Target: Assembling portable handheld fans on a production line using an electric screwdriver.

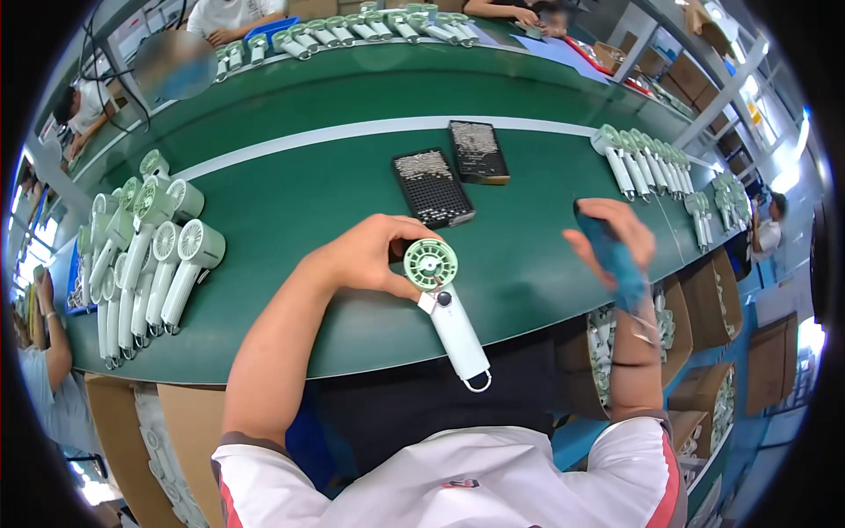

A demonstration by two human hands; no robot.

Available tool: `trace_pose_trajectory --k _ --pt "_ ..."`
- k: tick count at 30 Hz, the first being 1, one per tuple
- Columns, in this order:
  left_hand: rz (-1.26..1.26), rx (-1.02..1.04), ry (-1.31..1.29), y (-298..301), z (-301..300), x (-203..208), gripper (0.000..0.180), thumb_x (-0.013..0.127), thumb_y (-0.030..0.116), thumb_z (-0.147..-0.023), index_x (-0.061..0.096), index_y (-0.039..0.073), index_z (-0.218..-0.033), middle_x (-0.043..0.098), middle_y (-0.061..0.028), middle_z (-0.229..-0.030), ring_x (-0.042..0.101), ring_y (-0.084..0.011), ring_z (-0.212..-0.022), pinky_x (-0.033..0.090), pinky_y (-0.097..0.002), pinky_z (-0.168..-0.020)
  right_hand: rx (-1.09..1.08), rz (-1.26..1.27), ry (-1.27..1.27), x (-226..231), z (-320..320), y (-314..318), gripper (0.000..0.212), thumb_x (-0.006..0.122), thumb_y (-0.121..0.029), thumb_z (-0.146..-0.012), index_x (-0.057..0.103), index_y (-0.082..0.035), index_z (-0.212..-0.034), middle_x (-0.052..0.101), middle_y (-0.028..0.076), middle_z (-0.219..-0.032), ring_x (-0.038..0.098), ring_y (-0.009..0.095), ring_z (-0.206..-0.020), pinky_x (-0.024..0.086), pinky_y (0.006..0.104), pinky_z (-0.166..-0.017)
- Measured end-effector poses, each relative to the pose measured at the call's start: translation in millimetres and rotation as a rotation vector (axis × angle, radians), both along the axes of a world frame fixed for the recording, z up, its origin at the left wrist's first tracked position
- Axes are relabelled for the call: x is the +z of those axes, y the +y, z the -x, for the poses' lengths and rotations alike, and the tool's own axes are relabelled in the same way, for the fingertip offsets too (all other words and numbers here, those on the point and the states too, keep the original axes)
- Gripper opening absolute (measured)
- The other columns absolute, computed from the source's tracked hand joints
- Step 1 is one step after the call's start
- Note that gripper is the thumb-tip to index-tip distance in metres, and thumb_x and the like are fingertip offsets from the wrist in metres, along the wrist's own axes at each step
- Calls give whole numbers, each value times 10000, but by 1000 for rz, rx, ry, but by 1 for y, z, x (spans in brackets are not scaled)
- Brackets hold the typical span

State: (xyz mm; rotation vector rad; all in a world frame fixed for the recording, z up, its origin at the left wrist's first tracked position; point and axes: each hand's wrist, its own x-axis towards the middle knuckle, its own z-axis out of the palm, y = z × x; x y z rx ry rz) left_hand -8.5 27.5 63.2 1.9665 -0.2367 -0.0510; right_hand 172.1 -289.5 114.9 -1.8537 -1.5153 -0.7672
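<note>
My left hand (374,257) grips a handheld fan (459,339) by its round, light green head. The fan's white handle slants down toward me, with a dark round button near the top and a metal loop at its end. A small white tag-like piece hangs by the neck. Off to the right, my right hand (632,236) is wrapped round a teal electric screwdriver (607,251), blurred by motion and raised apart from the fan. Beyond my hands, two black trays of small metal screws, a nearer tray (437,198) and a farther tray (478,151), lie on the green table.
Many fans (145,238) are piled at the left edge of the table (299,189). A row of fans (647,163) lies at the right. Cardboard boxes (709,295) with parts stand below the right edge. Other people work across the far bench, where more fans (370,28) are lined up.
</note>
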Motion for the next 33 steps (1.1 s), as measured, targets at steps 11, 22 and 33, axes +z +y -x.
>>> trace_pose_trajectory --k 11,22,33 --pt "28 50 50 -4 12 -2 659 917 59 -566 714 10 -1191 685 -81 -1165 655 -194 -1083 496 -341 -1007 -66 458 -83 -73 -62 54 342 593 -12 -865 631 -19 -1204 534 187 -1413 588 368 -1231 515 415 -1026" --pt "105 8 -44 2 6 -18 631 896 66 -630 698 28 -1228 744 -51 -1070 674 -117 -922 538 -283 -861 -147 439 157 -54 -35 40 812 686 126 -732 472 -102 -1481 417 178 -1555 505 419 -1330 496 427 -1064" --pt "39 73 52 7 13 -17 680 922 114 -583 709 37 -1224 731 -35 -1091 656 -118 -942 521 -288 -854 15 319 468 -33 184 35 669 875 -223 -759 606 24 -1320 670 218 -1157 659 360 -1047 516 429 -939"
